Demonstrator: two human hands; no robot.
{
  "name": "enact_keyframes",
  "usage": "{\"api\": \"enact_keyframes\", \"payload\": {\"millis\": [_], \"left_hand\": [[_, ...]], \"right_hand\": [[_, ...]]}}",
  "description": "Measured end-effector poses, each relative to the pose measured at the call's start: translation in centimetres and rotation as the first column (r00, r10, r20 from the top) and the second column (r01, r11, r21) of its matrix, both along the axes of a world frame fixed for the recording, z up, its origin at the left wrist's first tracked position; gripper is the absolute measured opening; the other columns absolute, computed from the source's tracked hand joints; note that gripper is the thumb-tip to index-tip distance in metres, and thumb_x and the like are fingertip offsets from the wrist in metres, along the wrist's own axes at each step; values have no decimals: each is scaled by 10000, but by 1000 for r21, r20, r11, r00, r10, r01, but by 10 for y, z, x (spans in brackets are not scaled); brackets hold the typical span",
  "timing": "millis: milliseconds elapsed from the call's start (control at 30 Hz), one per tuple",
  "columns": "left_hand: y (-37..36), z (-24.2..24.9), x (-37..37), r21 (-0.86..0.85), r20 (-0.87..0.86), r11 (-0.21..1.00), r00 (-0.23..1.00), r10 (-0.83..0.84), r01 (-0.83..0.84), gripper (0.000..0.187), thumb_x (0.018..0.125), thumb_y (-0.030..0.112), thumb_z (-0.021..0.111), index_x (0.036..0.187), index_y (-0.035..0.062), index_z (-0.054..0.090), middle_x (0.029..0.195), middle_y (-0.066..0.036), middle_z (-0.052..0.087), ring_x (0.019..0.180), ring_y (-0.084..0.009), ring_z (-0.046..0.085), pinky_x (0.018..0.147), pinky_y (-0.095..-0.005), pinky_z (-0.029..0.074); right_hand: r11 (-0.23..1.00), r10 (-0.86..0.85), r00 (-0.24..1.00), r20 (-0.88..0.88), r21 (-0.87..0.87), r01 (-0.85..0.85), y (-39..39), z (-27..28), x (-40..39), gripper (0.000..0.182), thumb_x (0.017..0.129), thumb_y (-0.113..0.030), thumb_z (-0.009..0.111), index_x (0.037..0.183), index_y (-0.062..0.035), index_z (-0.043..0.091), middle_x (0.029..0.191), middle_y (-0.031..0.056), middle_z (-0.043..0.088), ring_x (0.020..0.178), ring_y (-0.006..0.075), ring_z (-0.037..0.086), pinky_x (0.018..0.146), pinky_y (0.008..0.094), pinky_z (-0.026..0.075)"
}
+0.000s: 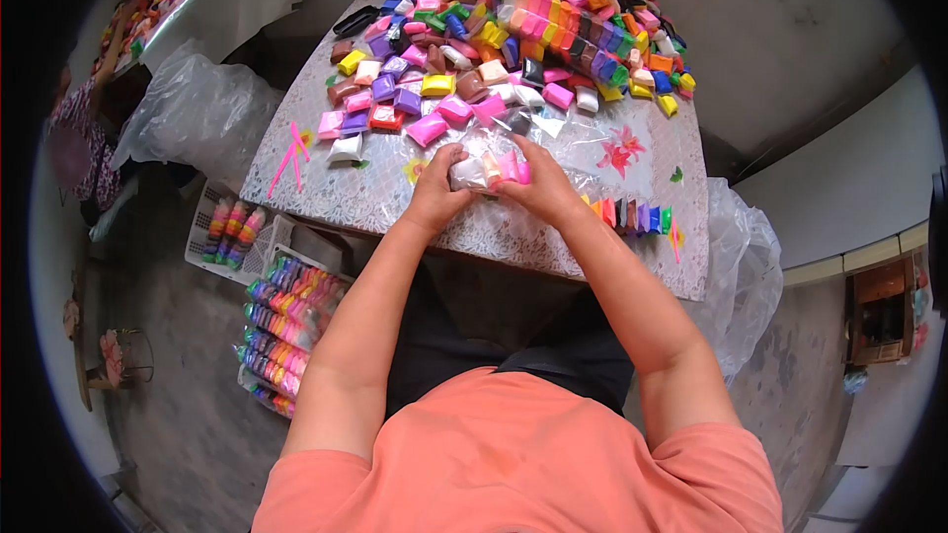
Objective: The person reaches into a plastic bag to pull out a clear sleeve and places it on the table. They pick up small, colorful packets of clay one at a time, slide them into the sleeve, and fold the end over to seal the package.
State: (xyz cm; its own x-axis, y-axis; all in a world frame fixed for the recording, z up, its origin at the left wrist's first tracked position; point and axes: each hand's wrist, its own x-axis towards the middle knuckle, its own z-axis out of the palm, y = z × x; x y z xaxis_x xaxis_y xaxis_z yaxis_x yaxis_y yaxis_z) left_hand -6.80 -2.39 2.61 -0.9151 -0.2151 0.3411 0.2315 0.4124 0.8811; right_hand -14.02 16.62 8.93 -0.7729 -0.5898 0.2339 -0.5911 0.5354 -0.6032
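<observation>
Two hands, left (pixel 441 190) and right (pixel 542 183), closed around white, peach and pink packets (pixel 491 171) over floral-covered desk (pixel 370 173); exact count unclear; no lettering legible.

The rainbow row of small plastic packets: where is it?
Find the table's white floral cloth, near edge, right of the person's right hand. There lies a multicoloured row of shiny packets, green at its right end. Unlike the multicoloured heap farther back, it forms one single line.
</observation>
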Motion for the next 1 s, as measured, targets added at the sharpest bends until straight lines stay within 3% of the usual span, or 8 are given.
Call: {"api": "enact_keyframes", "payload": {"millis": [200, 500, 533, 667, 767, 833, 933, 1000], "left_hand": [[0, -6, -4, 3, -24, 1000, 1000, 18, -18, 723, 660, 81, 802, 1299, 49, 463, 1144, -182, 640, 1071, -267, 628, 916, -346, 495], [-2, -1, -2, 72, 101, 997, 995, -8, 1, 689, 693, 97, 778, 1295, 57, 446, 1195, -170, 613, 1109, -275, 599, 947, -351, 465], [-1, 5, 1, 67, 108, 998, 994, -8, 0, 692, 693, 105, 783, 1296, 56, 447, 1188, -168, 618, 1093, -268, 604, 940, -347, 469], [-6, -11, -10, 237, 52, 971, 998, -40, 27, 756, 634, 54, 830, 1300, 54, 474, 1146, -82, 625, 1048, -181, 597, 930, -309, 471], [-12, -2, -8, 401, 77, 904, 978, -195, 149, 617, 678, 125, 810, 1221, 43, 528, 1060, -69, 654, 948, -172, 619, 850, -300, 499], [-13, 4, -6, 478, 131, 865, 961, -243, 153, 570, 687, 114, 796, 1197, 49, 549, 1044, -43, 647, 947, -144, 610, 848, -284, 494], [-16, 3, -6, 523, 189, 840, 941, -281, 146, 526, 719, 64, 762, 1203, 53, 555, 1090, -21, 622, 1015, -121, 584, 900, -277, 469], [-19, -1, -8, 503, 194, 849, 936, -294, 163, 549, 733, 43, 744, 1240, 55, 534, 1135, -23, 605, 1060, -122, 569, 936, -276, 452]], "right_hand": [[966, -88, 924, 371, 259, -12, 5, 27, -17, 894, 684, -422, 828, 1386, -16, 453, 1347, 255, 514, 1230, 369, 524, 1015, 393, 431], [999, 40, 999, -24, -24, -41, -21, 4, 3, 745, 683, -336, 853, 1275, -2, 546, 1126, 165, 580, 971, 273, 613, 828, 349, 525], [999, 41, 998, -45, -26, -42, -24, 2, 6, 685, 665, -306, 837, 1205, 16, 567, 1038, 199, 577, 959, 362, 577, 853, 408, 482], [997, -12, 984, 178, -67, 24, -23, -6, 4, 741, 672, -312, 837, 1264, 19, 538, 1128, 208, 590, 1029, 342, 588, 898, 378, 481], [995, 52, 973, 224, -90, -33, -15, -5, 1, 760, 690, -298, 839, 1309, 6, 518, 1216, 190, 588, 1068, 287, 595, 922, 351, 479], [988, 151, 966, 212, -53, -143, -16, -3, -10, 744, 725, -260, 840, 1346, -27, 504, 1258, 145, 585, 1052, 211, 605, 916, 322, 484], [982, 170, 879, 446, -7, -186, -22, 12, -16, 739, 728, -237, 838, 1356, -44, 500, 1222, 136, 604, 1050, 198, 600, 922, 321, 479], [979, 188, 893, 410, -6, -203, -24, 5, -16, 738, 730, -232, 836, 1363, -56, 497, 1218, 135, 604, 1050, 200, 599, 920, 326, 482]]}}
